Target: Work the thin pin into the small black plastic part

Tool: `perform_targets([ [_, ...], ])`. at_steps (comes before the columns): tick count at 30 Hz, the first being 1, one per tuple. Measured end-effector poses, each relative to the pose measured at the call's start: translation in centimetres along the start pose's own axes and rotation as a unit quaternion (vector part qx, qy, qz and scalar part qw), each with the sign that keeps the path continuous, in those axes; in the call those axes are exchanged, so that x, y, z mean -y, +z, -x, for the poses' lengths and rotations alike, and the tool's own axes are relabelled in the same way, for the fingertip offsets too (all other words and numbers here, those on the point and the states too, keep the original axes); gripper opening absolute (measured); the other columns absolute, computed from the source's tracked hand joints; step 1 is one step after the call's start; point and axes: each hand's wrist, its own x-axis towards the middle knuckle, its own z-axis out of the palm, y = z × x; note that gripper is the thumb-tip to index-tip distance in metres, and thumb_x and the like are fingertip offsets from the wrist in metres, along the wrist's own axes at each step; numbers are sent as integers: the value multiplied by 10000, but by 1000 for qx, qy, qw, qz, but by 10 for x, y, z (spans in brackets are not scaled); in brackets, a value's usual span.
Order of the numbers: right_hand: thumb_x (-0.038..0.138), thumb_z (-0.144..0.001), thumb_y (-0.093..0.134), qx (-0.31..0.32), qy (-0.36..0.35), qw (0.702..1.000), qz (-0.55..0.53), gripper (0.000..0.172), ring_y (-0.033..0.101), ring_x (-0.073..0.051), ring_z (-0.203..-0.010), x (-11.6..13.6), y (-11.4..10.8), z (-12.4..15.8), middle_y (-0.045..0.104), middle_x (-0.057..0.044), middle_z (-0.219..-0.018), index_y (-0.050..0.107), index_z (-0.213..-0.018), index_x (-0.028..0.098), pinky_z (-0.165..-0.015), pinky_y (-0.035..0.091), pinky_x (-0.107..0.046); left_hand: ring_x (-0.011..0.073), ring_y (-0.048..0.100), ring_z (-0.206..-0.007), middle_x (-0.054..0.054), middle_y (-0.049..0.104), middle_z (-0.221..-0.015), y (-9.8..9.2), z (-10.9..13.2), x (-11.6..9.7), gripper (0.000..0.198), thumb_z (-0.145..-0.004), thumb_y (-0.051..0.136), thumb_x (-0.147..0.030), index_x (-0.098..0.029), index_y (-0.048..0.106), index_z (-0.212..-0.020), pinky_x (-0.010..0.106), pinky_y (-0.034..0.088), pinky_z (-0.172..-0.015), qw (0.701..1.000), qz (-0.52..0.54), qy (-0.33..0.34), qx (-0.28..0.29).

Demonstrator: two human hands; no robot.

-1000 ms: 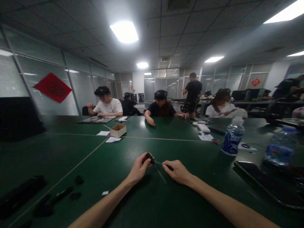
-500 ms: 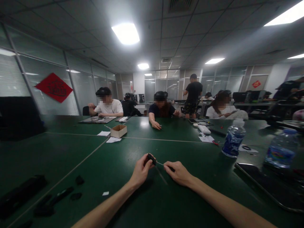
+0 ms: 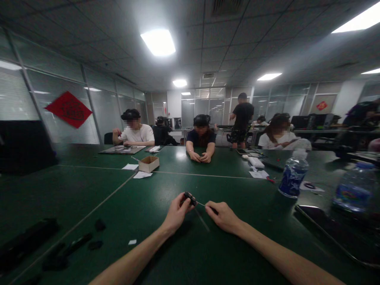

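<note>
Above the green table [image 3: 166,253], my left hand [image 3: 175,215] is closed around a small black part [image 3: 190,198], thumb on its near side. My right hand [image 3: 223,215] is wrapped round the dark handle of a screwdriver [image 3: 201,204], most of it hidden by the fingers. Its thin metal shaft points left and meets the right end of the black part; the tip cannot be made out. Below the shaft runs a pale narrow streak, and whether it is a strip or a reflection I cannot tell.
Dark loose parts [image 3: 77,244] and a white scrap [image 3: 132,242] lie to the left. A small box [image 3: 149,163] stands beyond. Bottles [image 3: 293,174] and a phone [image 3: 332,233] are at right. Across the table sits a co-worker [image 3: 200,138] with both hands on the tabletop.
My hands, the black part and the screwdriver stay nearly in place. The co-worker opposite has brought both hands together on the table. The view has shifted very slightly.
</note>
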Motion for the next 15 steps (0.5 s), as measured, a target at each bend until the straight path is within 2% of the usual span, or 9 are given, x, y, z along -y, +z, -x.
perform_targets([
  [15, 348, -936, 316, -4, 8, 1000, -4, 335, 548, -120, -594, -3, 4, -1, 598, -4, -705, 599, -874, 178, -576, 380, -216, 201, 586, -911, 68, 622, -926, -1, -1, 0, 334, -729, 641, -424, -144, 595, -905, 338, 484, -836, 1000, -6, -7, -9],
])
